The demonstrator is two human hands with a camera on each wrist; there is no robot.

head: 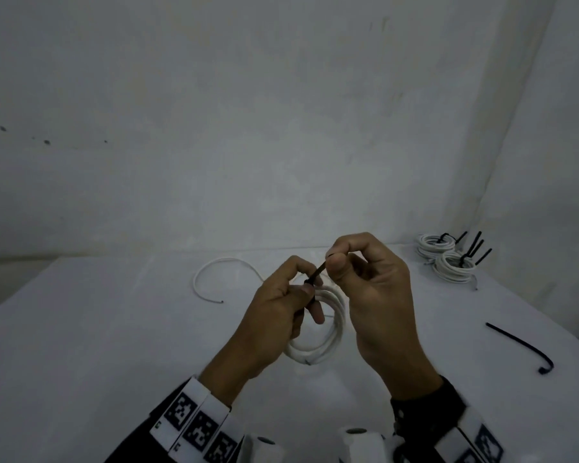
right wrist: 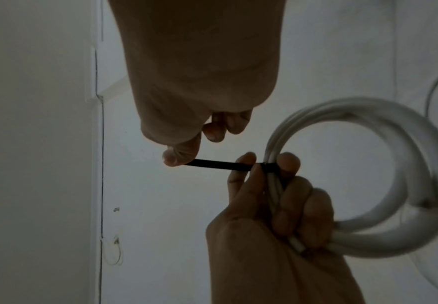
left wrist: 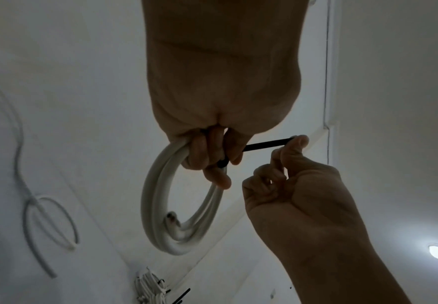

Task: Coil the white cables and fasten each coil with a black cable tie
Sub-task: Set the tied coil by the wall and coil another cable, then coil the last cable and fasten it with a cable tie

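My left hand (head: pixel 281 302) grips a coil of white cable (head: pixel 328 342) above the table; its fingers curl round the bundle (left wrist: pixel 158 205) where a black cable tie (left wrist: pixel 264 145) wraps it. My right hand (head: pixel 365 272) pinches the tie's free end (head: pixel 319 271) between thumb and forefinger, and the strap (right wrist: pixel 220 165) runs taut from the coil (right wrist: pixel 407 164) to that pinch. The tie's head is mostly hidden under my left fingers.
A loose white cable (head: pixel 211 272) curves on the white table (head: pixel 114 329) at the back left. Two tied coils (head: pixel 448 259) with black tie tails lie at the back right by the wall. A spare black tie (head: pixel 518 345) lies at the right.
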